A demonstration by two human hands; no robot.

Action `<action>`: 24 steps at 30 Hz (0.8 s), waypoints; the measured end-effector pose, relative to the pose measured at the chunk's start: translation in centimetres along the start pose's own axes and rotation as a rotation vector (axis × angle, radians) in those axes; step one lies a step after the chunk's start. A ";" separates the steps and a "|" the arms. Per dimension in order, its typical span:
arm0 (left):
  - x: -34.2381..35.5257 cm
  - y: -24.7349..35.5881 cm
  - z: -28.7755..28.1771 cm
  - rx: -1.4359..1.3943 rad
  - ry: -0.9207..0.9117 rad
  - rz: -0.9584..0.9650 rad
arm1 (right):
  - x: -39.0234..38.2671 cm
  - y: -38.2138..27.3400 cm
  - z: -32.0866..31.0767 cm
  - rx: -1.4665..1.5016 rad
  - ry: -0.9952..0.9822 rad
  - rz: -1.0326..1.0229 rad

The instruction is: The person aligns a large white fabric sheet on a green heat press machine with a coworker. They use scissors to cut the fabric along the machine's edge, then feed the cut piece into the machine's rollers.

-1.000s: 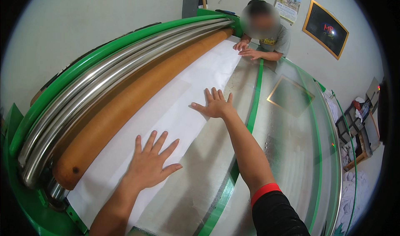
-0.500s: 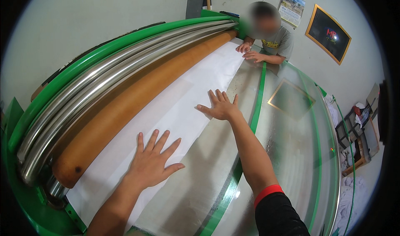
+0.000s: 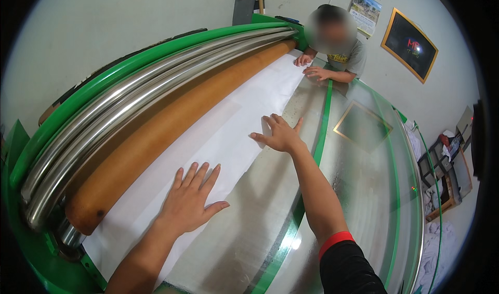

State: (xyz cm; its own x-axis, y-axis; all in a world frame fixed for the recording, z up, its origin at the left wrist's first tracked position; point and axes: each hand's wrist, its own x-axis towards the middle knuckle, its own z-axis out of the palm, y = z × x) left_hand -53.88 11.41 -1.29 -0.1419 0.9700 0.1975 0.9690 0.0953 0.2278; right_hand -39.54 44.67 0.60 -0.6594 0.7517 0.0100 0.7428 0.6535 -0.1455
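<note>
A long white sheet point(image 3: 223, 133) lies along a brown padded roller point(image 3: 171, 133), over the glass tabletop point(image 3: 260, 200). My left hand point(image 3: 192, 198) rests palm down on the sheet's near part, open, with its thumb pointing right toward the sheet's edge. Farther up, my right hand point(image 3: 280, 134) is also open and palm down at the sheet's right edge, its fingers bent a little and its thumb over the white. Neither hand grips anything. At the far end, a co-worker's hands point(image 3: 312, 69) touch the sheet's far corner.
Shiny metal rollers point(image 3: 130, 94) and a green frame rail point(image 3: 114, 68) run beyond the brown roller at left. Green strips point(image 3: 323, 120) cross the glass. The co-worker point(image 3: 345, 55) stands at the far end. White cloth point(image 3: 436, 247) is heaped at the right.
My left hand's fingers have drawn closer together. My right hand has shifted slightly right and nearer, its fingers more bent. The sheet looks unmoved.
</note>
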 end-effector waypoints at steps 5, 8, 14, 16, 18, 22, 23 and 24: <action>-0.5 -0.2 -0.4 0.057 -0.024 0.011 | 0.9 0.5 1.4 0.005 0.047 -0.036; -0.7 -0.6 -0.5 0.049 -0.010 0.014 | 1.0 0.5 1.5 0.019 0.025 -0.048; -0.5 -0.6 0.1 0.041 0.007 0.013 | 0.7 0.2 0.1 0.022 -0.038 -0.027; -0.6 -0.8 0.1 0.020 0.015 0.019 | 1.1 0.1 -0.4 0.004 -0.066 -0.017; -0.5 -1.1 0.2 0.054 0.039 0.027 | 1.5 -0.6 -1.3 -0.016 -0.126 -0.007; -0.4 -1.3 0.4 0.092 0.072 0.053 | 2.5 -2.0 -3.4 -0.117 -0.248 0.053; -0.3 -1.4 0.5 0.085 0.068 0.050 | 2.7 -1.9 -3.2 -0.100 -0.256 0.057; -0.3 -1.4 0.7 0.078 0.064 0.047 | 2.9 -1.7 -2.8 -0.083 -0.264 0.059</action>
State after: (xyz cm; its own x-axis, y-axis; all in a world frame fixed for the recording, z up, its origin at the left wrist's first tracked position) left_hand -55.05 11.09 -2.30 -0.1060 0.9577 0.2675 0.9873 0.0695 0.1426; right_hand -42.43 46.00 3.67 -0.6137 0.7470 -0.2557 0.7808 0.6222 -0.0565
